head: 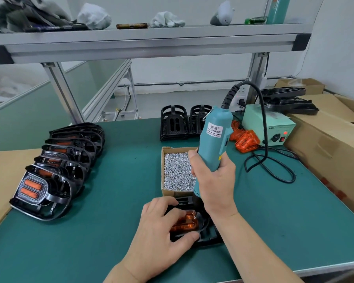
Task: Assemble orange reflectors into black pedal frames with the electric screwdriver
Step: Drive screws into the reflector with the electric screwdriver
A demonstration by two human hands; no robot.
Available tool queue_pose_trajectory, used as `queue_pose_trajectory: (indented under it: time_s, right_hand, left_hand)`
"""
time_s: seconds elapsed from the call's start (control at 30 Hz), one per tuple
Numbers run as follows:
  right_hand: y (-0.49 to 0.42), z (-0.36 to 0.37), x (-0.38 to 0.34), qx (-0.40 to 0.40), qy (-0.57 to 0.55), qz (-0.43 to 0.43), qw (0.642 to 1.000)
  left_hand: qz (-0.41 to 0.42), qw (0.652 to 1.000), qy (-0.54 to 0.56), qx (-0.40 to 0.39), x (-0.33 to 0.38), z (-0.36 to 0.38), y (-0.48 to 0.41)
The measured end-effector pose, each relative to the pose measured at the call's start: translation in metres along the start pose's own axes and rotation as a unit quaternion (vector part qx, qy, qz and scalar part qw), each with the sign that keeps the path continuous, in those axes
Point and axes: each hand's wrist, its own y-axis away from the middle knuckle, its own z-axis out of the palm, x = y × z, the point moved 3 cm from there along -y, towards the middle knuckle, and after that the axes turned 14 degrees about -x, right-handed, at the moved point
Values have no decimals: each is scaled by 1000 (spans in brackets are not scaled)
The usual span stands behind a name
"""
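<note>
A black pedal frame [209,233] lies on the green mat near the front edge, with an orange reflector [185,222] seated in it. My left hand [161,229] grips the frame and reflector, fingers curled over the top and thumb at the near side. My right hand [214,185] grips the teal electric screwdriver [214,137], held upright with its black tip down at the reflector's right end. The bit itself is hidden behind my hand.
A cardboard box of screws [176,172] stands just behind the frame. A row of finished pedals [57,170] leans at the left. Empty black frames [182,123] and loose orange reflectors [245,139] sit at the back, beside the power supply [268,125] and its cable [270,170]. Cardboard boxes [325,139] line the right.
</note>
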Motion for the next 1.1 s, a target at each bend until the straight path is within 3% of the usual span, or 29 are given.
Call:
queue_pose_trajectory:
  time_s: [0.43,0.83,0.97,1.1]
  right_hand:
    - [1,-5,5,-15,-42,4,999]
    - [-11,-13,-16,-128,-138,-31,982]
    - [-21,-21,-19,-60,-161,-14,985]
    - [-23,-30,-5,57,-203,54,976]
  left_hand:
    - [-8,1000,6,-4,1,0,0]
    - [0,1000,3,-8,1,-3,-2]
    - [2,1000,-3,-27,3,-7,-4]
    - [-22,1000,-4,15,-4,-26,-30]
